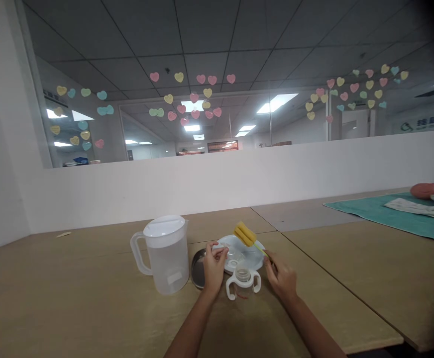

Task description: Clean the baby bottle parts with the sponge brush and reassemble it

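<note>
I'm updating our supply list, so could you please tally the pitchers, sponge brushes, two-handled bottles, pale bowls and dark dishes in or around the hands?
Pitcher: 1
Sponge brush: 1
Two-handled bottle: 1
Pale bowl: 1
Dark dish: 1
Total: 5

Dim, even light fills the room; ceiling light panels (277, 103) glare white in the window glass (299, 124). Wide-angle stretching slants the sides, black shading swallows the right corners, and fine detail is soft.
</note>
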Demonstrator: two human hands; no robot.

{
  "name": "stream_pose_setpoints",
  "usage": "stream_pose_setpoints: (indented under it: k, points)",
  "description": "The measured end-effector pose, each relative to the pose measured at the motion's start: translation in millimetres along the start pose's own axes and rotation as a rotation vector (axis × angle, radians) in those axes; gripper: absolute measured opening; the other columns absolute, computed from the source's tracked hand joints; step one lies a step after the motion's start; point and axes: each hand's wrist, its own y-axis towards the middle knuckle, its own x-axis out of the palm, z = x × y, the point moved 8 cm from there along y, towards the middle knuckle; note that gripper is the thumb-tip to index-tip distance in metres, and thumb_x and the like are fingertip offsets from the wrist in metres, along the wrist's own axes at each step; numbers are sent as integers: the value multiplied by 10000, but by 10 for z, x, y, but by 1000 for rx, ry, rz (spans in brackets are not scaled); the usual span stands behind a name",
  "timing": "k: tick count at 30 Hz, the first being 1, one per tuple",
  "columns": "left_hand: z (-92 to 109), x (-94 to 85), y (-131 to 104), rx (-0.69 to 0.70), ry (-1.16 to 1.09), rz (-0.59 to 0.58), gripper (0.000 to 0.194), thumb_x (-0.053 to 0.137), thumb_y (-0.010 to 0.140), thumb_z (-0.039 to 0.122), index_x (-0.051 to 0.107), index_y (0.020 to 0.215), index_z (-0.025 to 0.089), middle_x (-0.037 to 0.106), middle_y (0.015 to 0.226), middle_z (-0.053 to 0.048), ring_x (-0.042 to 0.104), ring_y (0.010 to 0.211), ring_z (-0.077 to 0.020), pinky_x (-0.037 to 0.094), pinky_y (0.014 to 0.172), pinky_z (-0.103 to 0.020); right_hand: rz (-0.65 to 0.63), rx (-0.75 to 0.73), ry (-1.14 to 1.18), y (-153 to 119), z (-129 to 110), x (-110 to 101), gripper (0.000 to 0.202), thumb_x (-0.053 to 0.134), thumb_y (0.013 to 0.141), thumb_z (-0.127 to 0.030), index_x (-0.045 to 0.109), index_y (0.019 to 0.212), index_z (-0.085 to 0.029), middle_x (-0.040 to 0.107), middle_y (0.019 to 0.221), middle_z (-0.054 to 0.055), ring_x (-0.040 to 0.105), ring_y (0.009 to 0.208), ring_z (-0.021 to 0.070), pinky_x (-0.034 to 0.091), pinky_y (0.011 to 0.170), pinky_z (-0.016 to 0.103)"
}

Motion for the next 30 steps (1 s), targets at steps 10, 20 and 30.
stream_pose_setpoints:
  k: [10,20,30]
  points:
    - [-8,40,-16,60,191,-48,269,572,785,428,606,804,162,684,748,-41,636,716,-165,466,675,-256,-23,12,-42,14,28,-34,463,276,908,-423,665,867,-175,669,860,97,603,800,196,404,697,257]
    - [-53,82,-34,10,116,-97,214,536,801,336,627,871,156,709,813,-61,656,782,-188,468,721,-283,12,-120,-90,1,-135,-15,374,377,886,-414,656,798,-182,636,807,80,578,803,169,416,732,234]
    - [-29,72,-32,-9,68,-92,362,473,840,460,650,802,146,705,745,-57,640,736,-191,450,706,-278,163,-174,-188,-20,-90,-33,336,394,925,-368,662,846,-183,645,797,35,598,695,118,378,601,192]
